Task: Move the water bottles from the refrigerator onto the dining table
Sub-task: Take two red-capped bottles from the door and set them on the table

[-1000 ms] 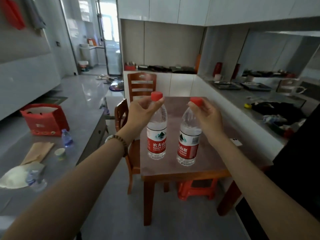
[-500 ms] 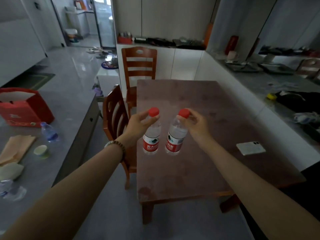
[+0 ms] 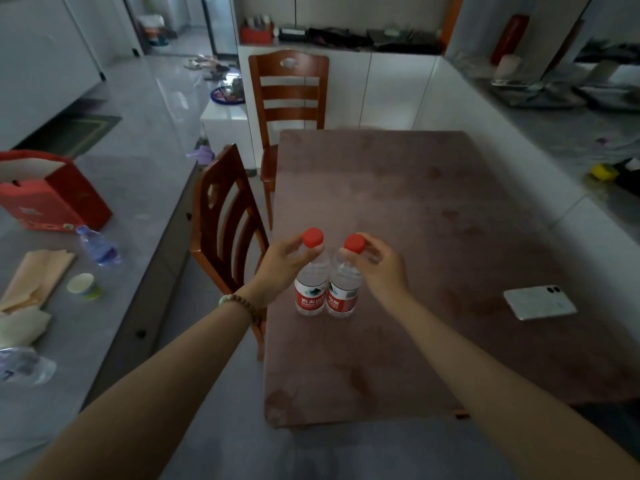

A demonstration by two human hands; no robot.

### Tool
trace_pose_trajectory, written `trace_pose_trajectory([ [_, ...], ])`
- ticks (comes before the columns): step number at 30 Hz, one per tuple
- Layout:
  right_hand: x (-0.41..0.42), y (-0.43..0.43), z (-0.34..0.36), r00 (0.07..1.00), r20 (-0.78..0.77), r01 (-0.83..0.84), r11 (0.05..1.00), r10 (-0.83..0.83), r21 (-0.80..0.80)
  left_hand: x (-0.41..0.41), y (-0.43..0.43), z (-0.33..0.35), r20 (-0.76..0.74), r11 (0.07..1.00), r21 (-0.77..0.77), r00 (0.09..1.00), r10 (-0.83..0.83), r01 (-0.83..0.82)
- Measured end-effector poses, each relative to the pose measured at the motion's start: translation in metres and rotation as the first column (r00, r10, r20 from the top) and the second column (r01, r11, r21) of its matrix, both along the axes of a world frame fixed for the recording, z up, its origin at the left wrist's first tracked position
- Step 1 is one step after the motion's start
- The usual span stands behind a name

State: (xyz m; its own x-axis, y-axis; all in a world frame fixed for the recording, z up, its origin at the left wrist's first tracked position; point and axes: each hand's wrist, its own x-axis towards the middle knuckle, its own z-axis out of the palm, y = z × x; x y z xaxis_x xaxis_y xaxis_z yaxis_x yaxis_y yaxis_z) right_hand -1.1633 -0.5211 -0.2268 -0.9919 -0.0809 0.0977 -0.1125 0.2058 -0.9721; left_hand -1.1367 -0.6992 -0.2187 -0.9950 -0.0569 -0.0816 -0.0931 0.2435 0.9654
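Two clear water bottles with red caps and red labels stand upright side by side near the left edge of the brown dining table (image 3: pixel 433 209). My left hand (image 3: pixel 282 263) grips the left bottle (image 3: pixel 310 289) at its neck, just under the cap. My right hand (image 3: pixel 379 263) pinches the right bottle (image 3: pixel 343 292) by its neck and cap. The bottoms of both bottles look to be touching the tabletop. The refrigerator is not in view.
A white phone (image 3: pixel 540 302) lies on the table's right side. Two wooden chairs (image 3: pixel 228 223) stand at the table's left and far end. On the grey counter at left are a red bag (image 3: pixel 52 195), a small bottle (image 3: pixel 98 245) and a paper cup (image 3: pixel 83 285).
Both hands have lowered the two bottles from mid-air down to the tabletop, and the bottles have come closer together. My view has moved nearer to the table.
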Motion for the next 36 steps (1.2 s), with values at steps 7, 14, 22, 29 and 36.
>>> trace_pose_trajectory([
  [7,0.001,0.0,-0.013,1.0,0.017,0.013,1.0,-0.013,-0.025,-0.001,0.003,-0.009,-0.007,0.999,0.026,0.999,-0.048,0.048],
  [14,0.002,0.0,-0.011,0.999,0.038,0.012,0.999,-0.01,-0.04,-0.001,-0.003,-0.014,-0.001,0.997,-0.013,0.997,-0.08,0.08],
  [22,0.003,0.001,-0.009,0.993,0.12,0.001,0.998,0.006,-0.057,0.004,-0.002,-0.01,0.039,0.994,-0.086,0.997,-0.069,0.072],
  [29,0.011,0.006,0.009,0.987,0.163,0.022,0.998,-0.013,-0.055,0.021,-0.006,0.005,0.085,0.983,-0.177,0.996,-0.037,0.052],
  [36,0.06,0.037,0.043,0.983,0.127,0.136,0.99,-0.133,-0.021,0.059,-0.02,0.024,0.059,0.987,-0.155,0.996,0.061,-0.051],
])
